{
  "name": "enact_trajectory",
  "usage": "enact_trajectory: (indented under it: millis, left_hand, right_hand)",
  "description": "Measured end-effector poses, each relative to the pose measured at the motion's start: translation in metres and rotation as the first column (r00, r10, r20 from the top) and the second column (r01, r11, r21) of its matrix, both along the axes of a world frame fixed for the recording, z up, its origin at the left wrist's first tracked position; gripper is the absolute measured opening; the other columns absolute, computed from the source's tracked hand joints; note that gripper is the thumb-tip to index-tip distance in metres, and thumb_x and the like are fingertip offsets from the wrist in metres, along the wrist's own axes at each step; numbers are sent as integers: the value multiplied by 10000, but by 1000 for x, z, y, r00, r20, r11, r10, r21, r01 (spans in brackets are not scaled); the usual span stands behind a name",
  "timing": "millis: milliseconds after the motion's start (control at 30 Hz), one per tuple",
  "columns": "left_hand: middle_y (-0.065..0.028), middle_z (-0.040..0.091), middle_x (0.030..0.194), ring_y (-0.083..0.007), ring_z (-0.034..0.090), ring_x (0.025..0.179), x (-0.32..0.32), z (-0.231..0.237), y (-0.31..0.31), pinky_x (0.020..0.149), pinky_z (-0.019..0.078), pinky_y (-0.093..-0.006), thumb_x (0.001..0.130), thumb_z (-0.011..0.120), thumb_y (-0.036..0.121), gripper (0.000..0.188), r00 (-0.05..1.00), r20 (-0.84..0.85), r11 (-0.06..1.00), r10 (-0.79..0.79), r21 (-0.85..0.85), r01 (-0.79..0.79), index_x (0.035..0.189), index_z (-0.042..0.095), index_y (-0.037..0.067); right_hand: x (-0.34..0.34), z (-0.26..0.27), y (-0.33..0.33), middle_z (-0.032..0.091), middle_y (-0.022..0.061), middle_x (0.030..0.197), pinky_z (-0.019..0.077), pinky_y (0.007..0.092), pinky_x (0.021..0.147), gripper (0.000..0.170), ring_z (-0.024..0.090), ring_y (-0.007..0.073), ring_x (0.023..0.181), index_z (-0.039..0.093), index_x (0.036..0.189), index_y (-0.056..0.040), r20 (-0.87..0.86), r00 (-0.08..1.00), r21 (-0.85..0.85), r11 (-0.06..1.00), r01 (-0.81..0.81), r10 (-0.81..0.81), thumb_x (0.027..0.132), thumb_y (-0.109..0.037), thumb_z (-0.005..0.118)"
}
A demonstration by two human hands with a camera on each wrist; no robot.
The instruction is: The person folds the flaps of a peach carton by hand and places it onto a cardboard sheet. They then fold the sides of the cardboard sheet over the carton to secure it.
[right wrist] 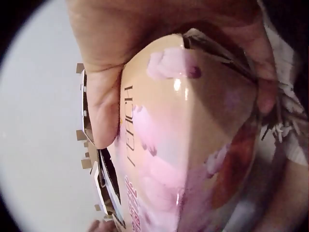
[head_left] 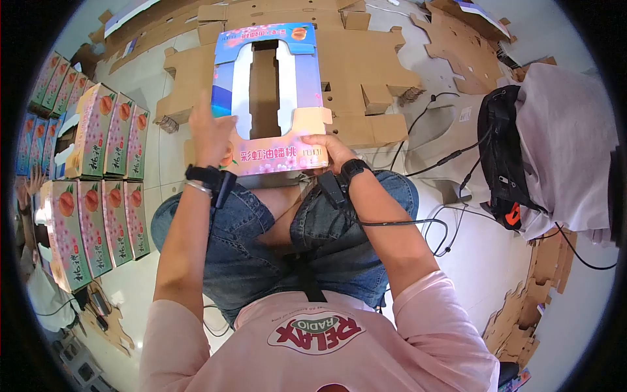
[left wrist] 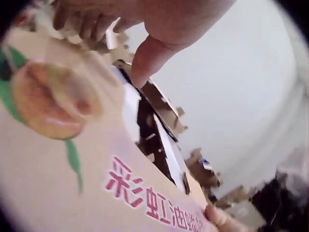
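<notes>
A cardboard peach gift box (head_left: 312, 124), printed blue at its far end and peach-pink at the near end, stands in front of the person's knees. Its top has a long cutout with white flaps (head_left: 285, 85) along the sides. The right hand (head_left: 332, 151) grips the near right corner, thumb (right wrist: 104, 116) on the printed top and fingers round the side. At the near left edge is the left hand (head_left: 210, 136), slightly blurred, its thumb (left wrist: 147, 60) extended over the cutout and its fingers spread apart from the thumb. A printed peach (left wrist: 53, 99) shows below that hand.
Finished-looking peach boxes (head_left: 104, 215) stand in rows at the left, with another person's hand (head_left: 29, 186) beside them. Flat cardboard sheets (head_left: 366, 62) cover the floor ahead. At the right are a black bag (head_left: 499, 157) and loose cables (head_left: 450, 225).
</notes>
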State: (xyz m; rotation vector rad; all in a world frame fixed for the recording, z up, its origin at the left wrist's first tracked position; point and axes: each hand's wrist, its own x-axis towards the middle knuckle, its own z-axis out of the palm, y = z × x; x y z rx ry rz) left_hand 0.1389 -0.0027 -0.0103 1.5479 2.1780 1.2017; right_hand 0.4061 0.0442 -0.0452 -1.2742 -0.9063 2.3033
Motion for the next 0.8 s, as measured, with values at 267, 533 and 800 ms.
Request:
enact_trajectory:
  millis: [267,533,800]
  left_hand:
    - [-114,567,1071,-179,583,886,-36,-44,-20,689,491,-303,776,715,370,580,463,871,929,166,-296,224,1196,500,33]
    - [-103,582,1022,-188,598,811,-30,-38,-21,645,501,-351,726,721,492,639,531,813,917,240,-370,152,1154,524,59]
    - [-78,606,982,-180,605,797,-28,-43,-17,659,509,-331,781,712,368,521,403,886,941,230,-308,140,1153,528,52]
  right_hand:
    - [-1,21,-11,650,72,905,509,326,630,462,636,179,737,578,1096,-35,62,997,25,999,42,-43,746,-297,726]
    - [51,103,-12,620,34,918,462,270,780,322,575,136,857,619,1007,-47,-170,692,802,310,511,-701,705,-20,726]
    - [210,244,29,683,95,862,492,326,744,159,646,216,830,674,912,-48,372,119,795,250,-552,-920,764,-58,617]
